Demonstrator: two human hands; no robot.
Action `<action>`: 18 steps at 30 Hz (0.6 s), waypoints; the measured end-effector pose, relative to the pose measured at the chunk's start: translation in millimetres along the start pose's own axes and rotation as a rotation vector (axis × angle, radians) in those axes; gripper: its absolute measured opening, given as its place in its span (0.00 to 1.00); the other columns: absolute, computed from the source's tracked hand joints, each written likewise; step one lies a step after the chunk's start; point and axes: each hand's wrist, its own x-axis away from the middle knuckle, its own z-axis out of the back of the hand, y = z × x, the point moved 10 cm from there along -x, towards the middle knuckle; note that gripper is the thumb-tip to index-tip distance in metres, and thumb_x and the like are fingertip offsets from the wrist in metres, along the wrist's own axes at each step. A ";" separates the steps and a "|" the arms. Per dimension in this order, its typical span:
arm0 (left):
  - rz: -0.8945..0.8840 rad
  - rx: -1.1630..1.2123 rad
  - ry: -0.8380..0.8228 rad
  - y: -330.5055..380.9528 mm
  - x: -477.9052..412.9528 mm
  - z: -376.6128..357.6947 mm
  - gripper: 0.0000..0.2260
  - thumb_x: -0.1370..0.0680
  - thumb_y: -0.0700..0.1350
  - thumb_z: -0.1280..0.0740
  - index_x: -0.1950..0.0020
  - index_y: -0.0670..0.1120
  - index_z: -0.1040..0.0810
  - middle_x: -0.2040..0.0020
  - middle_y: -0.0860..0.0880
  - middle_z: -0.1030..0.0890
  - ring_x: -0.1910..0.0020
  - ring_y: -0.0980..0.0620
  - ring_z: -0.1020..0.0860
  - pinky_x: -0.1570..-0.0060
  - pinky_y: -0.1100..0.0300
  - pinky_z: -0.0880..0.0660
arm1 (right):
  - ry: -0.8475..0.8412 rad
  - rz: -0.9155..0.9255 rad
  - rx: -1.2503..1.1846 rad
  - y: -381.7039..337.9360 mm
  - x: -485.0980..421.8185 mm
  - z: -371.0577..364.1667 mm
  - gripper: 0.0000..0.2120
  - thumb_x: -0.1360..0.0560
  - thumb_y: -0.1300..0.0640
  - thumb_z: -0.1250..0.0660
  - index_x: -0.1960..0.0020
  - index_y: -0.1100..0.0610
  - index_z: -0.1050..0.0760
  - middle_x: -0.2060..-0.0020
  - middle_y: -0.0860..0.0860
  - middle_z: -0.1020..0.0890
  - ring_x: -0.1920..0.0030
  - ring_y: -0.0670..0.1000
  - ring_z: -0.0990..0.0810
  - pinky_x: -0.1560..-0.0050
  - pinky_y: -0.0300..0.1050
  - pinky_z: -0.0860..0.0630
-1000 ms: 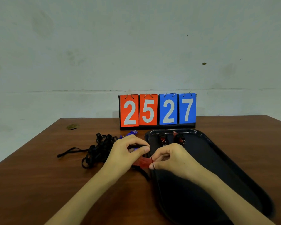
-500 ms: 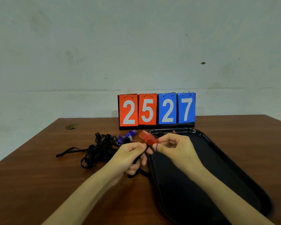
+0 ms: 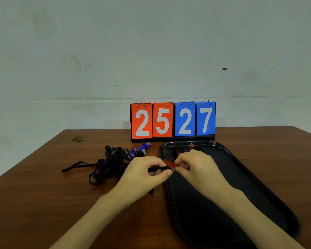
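Brown wood makes up the table [image 3: 43, 203], with a small dull mark [image 3: 78, 138] near its far left edge. Further in lies a tangle of black lanyards [image 3: 111, 164], loose loops spread toward the left edge, and just beside it, on the far side, rest the blue whistles [image 3: 142, 149]. Behind them, at the middle of the far edge, a flip scoreboard [image 3: 172, 121] stands upright and reads 25 in orange, 27 in blue. The left hand [image 3: 144, 175] is curled, thumb and fingers pinching a black cord [image 3: 157, 169] that runs rightward to the red whistle [image 3: 170, 164]. That whistle is held above the left rim of the black tray [image 3: 258, 186], near its far left corner, between the two hands. The right hand [image 3: 196, 168] is also curled, fingertips pinching the whistle's right side; how the cord joins it is hidden by the fingers. At the tray's far end, a small red piece [image 3: 192, 146] shows beyond the right hand, too small to tell more.
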 end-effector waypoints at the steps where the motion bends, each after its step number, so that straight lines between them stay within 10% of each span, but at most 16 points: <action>1: 0.000 0.005 0.002 0.2 -1.0 1.3 0.04 0.27 0.46 0.30 0.58 0.57 0.19 0.61 0.60 0.19 0.58 0.62 0.22 0.57 0.71 0.26 | -0.038 0.039 0.005 -4.0 0.1 -4.1 0.09 0.25 0.52 0.33 0.46 0.50 0.22 0.55 0.44 0.21 0.56 0.41 0.27 0.48 0.38 0.26; 18: 0.385 0.582 -0.082 -35.2 -3.6 -7.5 0.15 0.27 0.53 0.36 0.67 0.43 0.23 0.76 0.47 0.28 0.83 0.57 0.38 0.82 0.68 0.43 | -0.060 -0.077 -0.710 -3.8 -0.5 -4.1 0.06 0.31 0.60 0.28 0.58 0.50 0.20 0.61 0.49 0.17 0.58 0.45 0.19 0.52 0.39 0.21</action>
